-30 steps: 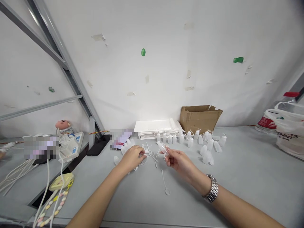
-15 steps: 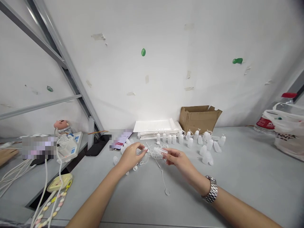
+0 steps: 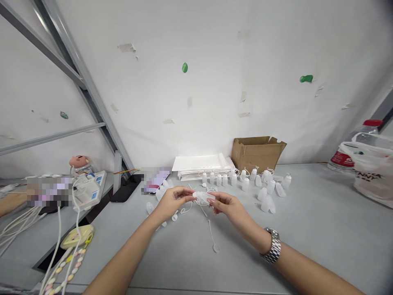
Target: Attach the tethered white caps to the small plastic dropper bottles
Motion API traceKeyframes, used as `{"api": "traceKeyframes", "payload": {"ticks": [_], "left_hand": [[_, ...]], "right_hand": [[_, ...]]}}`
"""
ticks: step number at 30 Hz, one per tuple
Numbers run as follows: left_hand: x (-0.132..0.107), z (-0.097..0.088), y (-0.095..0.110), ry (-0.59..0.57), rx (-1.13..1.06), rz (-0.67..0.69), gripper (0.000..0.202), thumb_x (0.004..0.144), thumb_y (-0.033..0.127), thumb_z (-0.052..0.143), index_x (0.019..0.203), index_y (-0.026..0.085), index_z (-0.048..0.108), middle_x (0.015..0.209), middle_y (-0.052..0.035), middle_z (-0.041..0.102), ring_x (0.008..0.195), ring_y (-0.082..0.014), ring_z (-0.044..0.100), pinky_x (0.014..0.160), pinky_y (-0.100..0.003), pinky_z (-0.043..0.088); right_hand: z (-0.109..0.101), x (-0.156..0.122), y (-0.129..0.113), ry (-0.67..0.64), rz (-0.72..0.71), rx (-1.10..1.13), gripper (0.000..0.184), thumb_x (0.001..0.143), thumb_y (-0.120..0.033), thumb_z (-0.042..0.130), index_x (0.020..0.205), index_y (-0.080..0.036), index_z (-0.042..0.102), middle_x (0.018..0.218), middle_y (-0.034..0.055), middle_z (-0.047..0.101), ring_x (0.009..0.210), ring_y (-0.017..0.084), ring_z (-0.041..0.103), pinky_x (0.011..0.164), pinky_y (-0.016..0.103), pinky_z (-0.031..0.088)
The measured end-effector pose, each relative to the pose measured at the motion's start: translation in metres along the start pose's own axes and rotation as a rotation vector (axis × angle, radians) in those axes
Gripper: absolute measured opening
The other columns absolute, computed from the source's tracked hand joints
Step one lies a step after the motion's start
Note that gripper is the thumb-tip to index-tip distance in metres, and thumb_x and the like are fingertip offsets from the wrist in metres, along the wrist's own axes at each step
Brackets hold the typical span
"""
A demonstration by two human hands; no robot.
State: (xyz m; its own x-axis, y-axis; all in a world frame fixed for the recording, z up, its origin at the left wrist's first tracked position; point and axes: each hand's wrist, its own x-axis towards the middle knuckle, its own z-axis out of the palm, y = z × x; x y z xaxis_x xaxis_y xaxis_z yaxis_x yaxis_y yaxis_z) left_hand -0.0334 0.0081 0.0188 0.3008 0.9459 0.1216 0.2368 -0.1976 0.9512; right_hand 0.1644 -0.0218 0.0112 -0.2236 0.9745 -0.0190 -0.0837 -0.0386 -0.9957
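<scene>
My right hand pinches a small translucent plastic bottle held sideways above the grey table. My left hand is closed at the bottle's left end, its fingertips pinched on a small white cap piece there. Loose white caps with tether loops lie on the table under and in front of both hands. Several finished small bottles stand or lie to the right, behind my right hand.
A stack of white bags and an open cardboard box stand at the back wall. At the right are a plastic bag and a red-capped bottle. Power strips and cables crowd the left side.
My hands have come together and risen a little. The left hand left the pile of caps and now meets the bottle's end; the right hand turned the bottle sideways.
</scene>
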Motion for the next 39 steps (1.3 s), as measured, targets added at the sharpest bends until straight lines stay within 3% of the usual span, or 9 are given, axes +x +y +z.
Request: {"api": "traceKeyframes", "payload": {"ticks": [5,9,18,27,31,33,36,39], "left_hand": [[0.001,0.000,0.000,-0.035,-0.065,-0.024,0.026,0.065,0.033,0.066,0.084,0.016,0.068,0.084,-0.0062,0.069,0.079,-0.0197,0.061,0.074,-0.032,0.047],[0.002,-0.001,-0.002,-0.025,-0.098,-0.100,0.023,0.065,0.031,0.067,0.083,0.018,0.069,0.072,-0.0029,0.068,0.072,-0.0153,0.058,0.068,-0.026,0.043],[0.000,0.009,-0.004,-0.059,-0.320,-0.232,0.024,0.064,0.034,0.069,0.080,0.017,0.070,0.071,-0.0036,0.066,0.067,-0.0102,0.054,0.060,-0.021,0.035],[-0.001,0.010,-0.005,0.042,-0.216,-0.205,0.026,0.061,0.034,0.071,0.080,0.018,0.071,0.074,-0.0060,0.071,0.072,-0.0154,0.060,0.067,-0.025,0.040],[-0.003,0.015,-0.002,0.087,-0.202,-0.175,0.024,0.058,0.032,0.072,0.078,0.019,0.072,0.081,-0.0060,0.072,0.082,-0.0196,0.062,0.077,-0.029,0.043],[-0.005,0.017,0.001,0.110,-0.165,-0.159,0.022,0.055,0.030,0.073,0.075,0.019,0.072,0.083,-0.0059,0.072,0.085,-0.0218,0.062,0.079,-0.031,0.044],[-0.006,0.018,0.004,0.167,-0.066,-0.118,0.019,0.054,0.028,0.072,0.071,0.021,0.073,0.080,-0.0042,0.072,0.084,-0.0226,0.062,0.077,-0.030,0.046],[-0.006,0.020,0.003,0.214,0.013,-0.084,0.016,0.057,0.027,0.069,0.072,0.023,0.073,0.078,-0.0026,0.072,0.083,-0.0217,0.063,0.075,-0.029,0.046]], "right_hand": [[0.001,0.000,0.000,0.000,-0.012,-0.066,0.029,0.069,-0.034,0.063,0.093,-0.018,0.066,0.068,-0.0014,0.057,0.058,0.010,0.049,0.061,0.027,0.042],[-0.002,0.003,0.006,0.002,-0.091,-0.203,0.027,0.074,-0.031,0.059,0.096,-0.017,0.064,0.065,-0.0010,0.056,0.060,0.012,0.050,0.060,0.027,0.042],[-0.006,-0.006,0.012,0.082,-0.640,-0.704,0.023,0.084,-0.020,0.049,0.106,-0.021,0.055,0.080,0.0043,0.054,0.073,0.016,0.054,0.070,0.034,0.047],[-0.009,-0.007,0.015,0.032,-0.869,-0.989,0.029,0.088,-0.016,0.039,0.115,-0.016,0.048,0.085,0.0092,0.053,0.076,0.019,0.050,0.067,0.035,0.046],[-0.009,-0.009,0.010,0.008,-0.739,-0.874,0.025,0.088,-0.023,0.041,0.109,-0.016,0.052,0.082,0.0081,0.054,0.075,0.018,0.050,0.068,0.033,0.044],[-0.008,-0.009,0.006,-0.034,-0.525,-0.713,0.024,0.087,-0.033,0.042,0.096,-0.017,0.058,0.073,0.0046,0.054,0.068,0.016,0.051,0.065,0.031,0.043],[-0.006,-0.004,0.002,-0.151,-0.136,-0.372,0.045,0.087,-0.049,0.033,0.071,-0.015,0.059,0.054,-0.0003,0.049,0.052,0.012,0.047,0.057,0.027,0.041],[-0.004,0.000,0.001,-0.175,0.042,-0.129,0.052,0.083,-0.057,0.033,0.066,-0.013,0.057,0.050,-0.0016,0.047,0.047,0.010,0.046,0.056,0.026,0.041]]}}
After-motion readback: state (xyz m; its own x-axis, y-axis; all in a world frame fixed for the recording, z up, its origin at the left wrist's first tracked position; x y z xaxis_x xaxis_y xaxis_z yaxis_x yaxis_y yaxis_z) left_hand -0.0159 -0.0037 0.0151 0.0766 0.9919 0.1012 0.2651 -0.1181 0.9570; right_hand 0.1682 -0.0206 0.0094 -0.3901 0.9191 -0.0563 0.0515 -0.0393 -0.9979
